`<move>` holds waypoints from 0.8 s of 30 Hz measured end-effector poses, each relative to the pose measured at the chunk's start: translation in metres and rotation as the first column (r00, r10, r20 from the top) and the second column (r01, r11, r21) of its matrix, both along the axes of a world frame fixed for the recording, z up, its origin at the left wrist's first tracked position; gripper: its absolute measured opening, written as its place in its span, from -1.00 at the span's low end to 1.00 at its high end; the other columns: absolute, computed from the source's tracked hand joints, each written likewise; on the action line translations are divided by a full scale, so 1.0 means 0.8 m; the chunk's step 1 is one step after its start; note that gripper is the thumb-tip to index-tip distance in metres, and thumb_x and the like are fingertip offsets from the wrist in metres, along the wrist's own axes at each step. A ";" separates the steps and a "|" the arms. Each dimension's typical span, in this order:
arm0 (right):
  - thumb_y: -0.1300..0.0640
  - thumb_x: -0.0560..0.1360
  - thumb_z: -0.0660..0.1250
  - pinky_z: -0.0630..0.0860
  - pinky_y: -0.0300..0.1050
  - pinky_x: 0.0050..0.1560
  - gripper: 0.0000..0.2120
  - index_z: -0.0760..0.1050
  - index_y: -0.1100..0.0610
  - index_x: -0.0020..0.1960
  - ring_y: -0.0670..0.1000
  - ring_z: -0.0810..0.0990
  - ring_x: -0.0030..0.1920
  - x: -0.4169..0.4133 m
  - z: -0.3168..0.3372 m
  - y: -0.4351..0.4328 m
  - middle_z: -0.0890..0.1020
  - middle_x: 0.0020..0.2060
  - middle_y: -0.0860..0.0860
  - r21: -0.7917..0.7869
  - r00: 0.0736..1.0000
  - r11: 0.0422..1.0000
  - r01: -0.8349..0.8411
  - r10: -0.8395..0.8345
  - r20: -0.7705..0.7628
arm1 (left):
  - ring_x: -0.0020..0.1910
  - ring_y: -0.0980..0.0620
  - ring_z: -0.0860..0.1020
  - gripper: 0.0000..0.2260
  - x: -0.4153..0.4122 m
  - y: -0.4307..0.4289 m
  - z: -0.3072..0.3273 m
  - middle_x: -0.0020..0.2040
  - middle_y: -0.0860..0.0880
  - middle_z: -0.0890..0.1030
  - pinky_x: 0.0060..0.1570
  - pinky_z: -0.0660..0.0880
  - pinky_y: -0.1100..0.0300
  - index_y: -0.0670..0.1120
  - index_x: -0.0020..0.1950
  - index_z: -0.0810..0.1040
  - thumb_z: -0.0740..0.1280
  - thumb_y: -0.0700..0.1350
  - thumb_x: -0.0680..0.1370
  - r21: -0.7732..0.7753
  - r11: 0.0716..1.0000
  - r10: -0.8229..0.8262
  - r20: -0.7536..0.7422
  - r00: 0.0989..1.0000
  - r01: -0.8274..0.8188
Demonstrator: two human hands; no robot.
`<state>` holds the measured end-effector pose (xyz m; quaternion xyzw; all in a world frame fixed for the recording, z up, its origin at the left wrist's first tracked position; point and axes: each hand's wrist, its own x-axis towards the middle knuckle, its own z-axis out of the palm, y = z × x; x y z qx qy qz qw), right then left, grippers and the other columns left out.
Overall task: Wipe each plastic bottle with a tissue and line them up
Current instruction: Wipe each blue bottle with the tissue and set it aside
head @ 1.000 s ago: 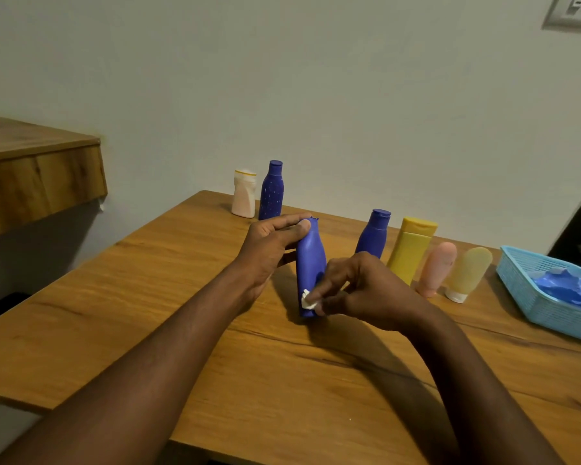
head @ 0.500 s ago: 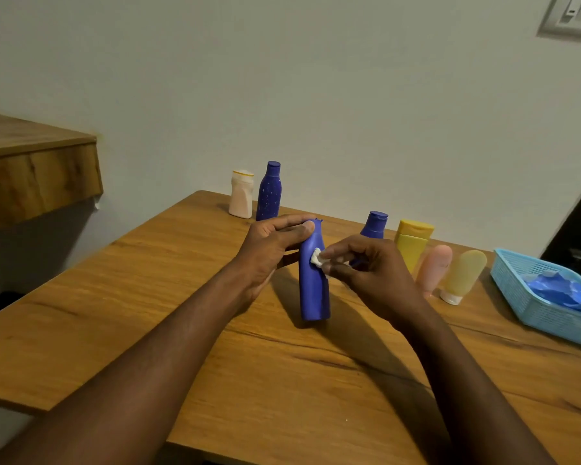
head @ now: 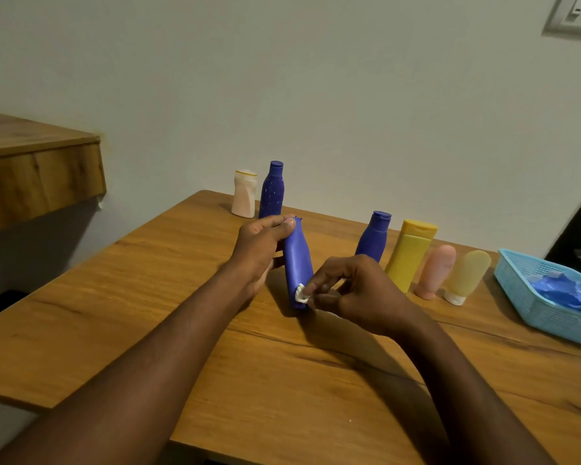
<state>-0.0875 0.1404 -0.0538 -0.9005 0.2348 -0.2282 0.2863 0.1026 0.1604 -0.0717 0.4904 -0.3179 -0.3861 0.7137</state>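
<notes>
A blue plastic bottle stands slightly tilted on the wooden table. My left hand grips its upper part, thumb near the top. My right hand pinches a small white tissue wad against the bottle's lower side. Along the wall stand a cream bottle and a speckled blue bottle at the left. Further right are a blue bottle, a yellow bottle, a pink tube and a pale yellow tube.
A light blue plastic basket with crumpled blue material inside sits at the table's right end. A wooden shelf juts from the wall at the left. A wall switch is at the upper right.
My right hand slid the tissue from the bottle's upper part down to its lower side. The bottle's top leans a little more to the left; my left hand kept its grip.
</notes>
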 end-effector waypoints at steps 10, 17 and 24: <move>0.27 0.43 0.50 0.58 -0.22 0.03 -0.73 0.66 -0.12 -0.11 -0.16 0.63 -0.01 0.012 0.003 0.018 0.67 -0.10 -0.16 -0.085 1.000 0.996 0.003 -0.004 -0.019 | 0.11 -0.08 0.66 -0.91 0.007 -0.001 -0.001 0.12 -0.10 0.69 0.00 0.63 0.01 -0.06 0.05 0.66 0.39 -0.23 0.63 0.086 0.994 0.080 -0.166 0.983 -0.067; 0.26 0.43 0.50 0.64 -0.13 -0.01 -0.69 0.57 -0.16 -0.17 -0.14 0.63 -0.05 0.002 0.005 0.005 0.66 -0.11 -0.15 -0.173 0.984 0.982 0.079 -0.105 -0.144 | 0.09 -0.11 0.66 -0.91 0.007 -0.001 0.000 0.13 -0.15 0.68 0.09 0.64 -0.08 -0.10 0.10 0.64 0.40 -0.24 0.61 0.106 0.991 0.096 -0.186 0.978 -0.078; 0.20 0.44 0.51 0.59 -0.12 0.12 -0.79 0.63 -0.11 -0.10 -0.21 0.61 0.04 0.005 0.001 0.007 0.68 -0.08 -0.21 -0.106 0.995 0.993 0.055 -0.063 -0.073 | 0.06 -0.07 0.66 -0.91 0.005 0.002 0.002 0.10 -0.11 0.67 0.01 0.63 -0.02 -0.07 0.04 0.63 0.39 -0.26 0.62 0.107 0.990 0.115 -0.201 0.973 -0.095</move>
